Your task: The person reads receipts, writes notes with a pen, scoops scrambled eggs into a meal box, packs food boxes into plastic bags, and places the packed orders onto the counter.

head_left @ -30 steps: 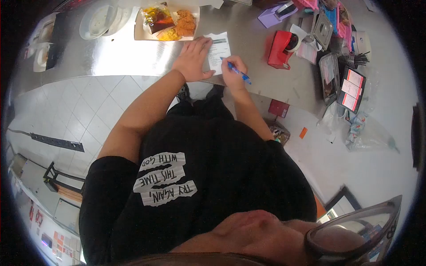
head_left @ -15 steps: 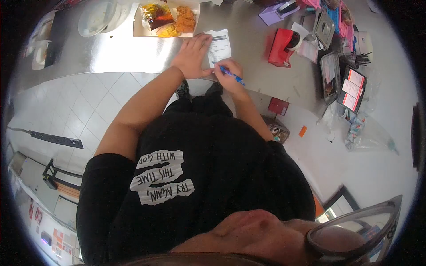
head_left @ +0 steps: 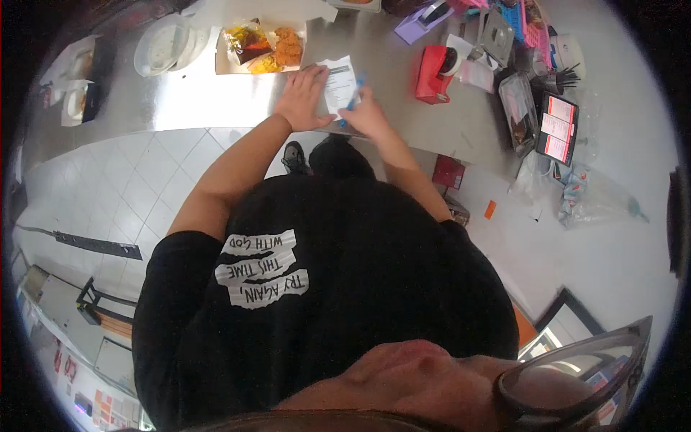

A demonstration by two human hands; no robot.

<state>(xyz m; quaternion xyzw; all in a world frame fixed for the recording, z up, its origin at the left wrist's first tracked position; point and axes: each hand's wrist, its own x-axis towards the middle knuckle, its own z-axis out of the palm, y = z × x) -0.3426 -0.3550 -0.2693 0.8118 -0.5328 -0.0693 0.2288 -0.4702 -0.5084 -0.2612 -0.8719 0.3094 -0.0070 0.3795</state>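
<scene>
A white printed slip of paper [head_left: 338, 83] lies on the steel counter in front of me. My left hand [head_left: 301, 101] rests flat at its left side, fingers stretched out and touching the paper's edge. In my right hand [head_left: 367, 115] is a blue pen [head_left: 360, 81], held at the slip's right edge; the pen is slightly blurred, and I cannot tell whether its tip touches the paper. Just beyond my left hand stands an open cardboard box [head_left: 224, 66] with fried pieces [head_left: 288, 47], a yellow food item [head_left: 265, 64] and a shiny wrapped packet [head_left: 245, 42].
Round clear lids or containers [head_left: 164, 47] sit on the left of the steel counter [head_left: 194, 101]. To the right are a red tape dispenser [head_left: 433, 75], a purple one [head_left: 425, 20], a clear plastic box [head_left: 520, 108] and a tablet with a lit screen [head_left: 558, 128].
The pen has swung from a slant across the slip to a steeper angle at its right edge. The slip and both hands appear slightly further left as the view shifted.
</scene>
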